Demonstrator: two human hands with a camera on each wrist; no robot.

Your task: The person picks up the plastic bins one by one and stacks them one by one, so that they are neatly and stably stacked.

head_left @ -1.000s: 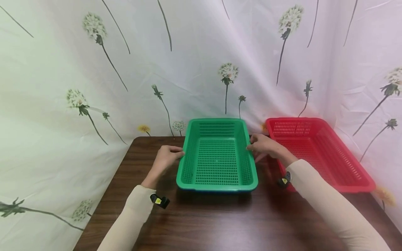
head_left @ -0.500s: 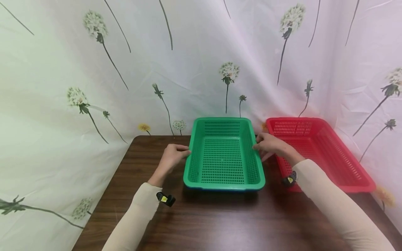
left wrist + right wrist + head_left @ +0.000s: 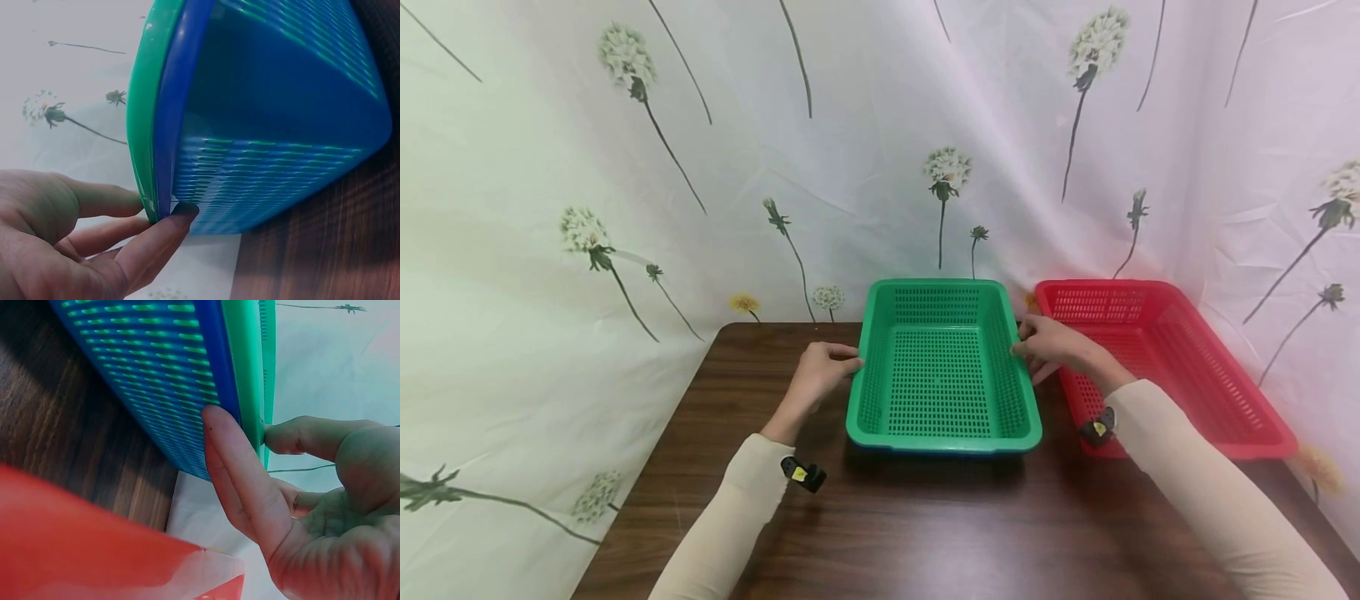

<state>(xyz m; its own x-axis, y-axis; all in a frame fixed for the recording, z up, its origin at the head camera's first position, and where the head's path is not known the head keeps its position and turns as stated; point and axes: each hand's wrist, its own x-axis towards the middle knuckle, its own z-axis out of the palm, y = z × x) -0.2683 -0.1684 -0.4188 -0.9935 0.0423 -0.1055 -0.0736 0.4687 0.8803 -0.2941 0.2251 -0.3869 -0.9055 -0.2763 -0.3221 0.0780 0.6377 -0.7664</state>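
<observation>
A green basket (image 3: 936, 383) with slotted walls is nested inside a blue basket (image 3: 269, 94), whose rim shows just under the green one in both wrist views. My left hand (image 3: 822, 372) pinches the two stacked rims at the left side, thumb above and fingers below. On the opposite side my right hand (image 3: 1051, 346) grips both rims the same way, its fingertips (image 3: 219, 422) under the blue rim. In the head view the green basket covers nearly all of the blue one. Nothing lies in the green basket.
A larger red basket (image 3: 1150, 367) stands on the right of the dark wooden table (image 3: 910, 533), close to my right hand and forearm. Behind the table hangs a white curtain (image 3: 865, 167) printed with dandelions.
Both hands have shifted the stacked green and blue baskets to the right, toward the red basket. Their grip on the rims stays the same. The red basket has not moved.
</observation>
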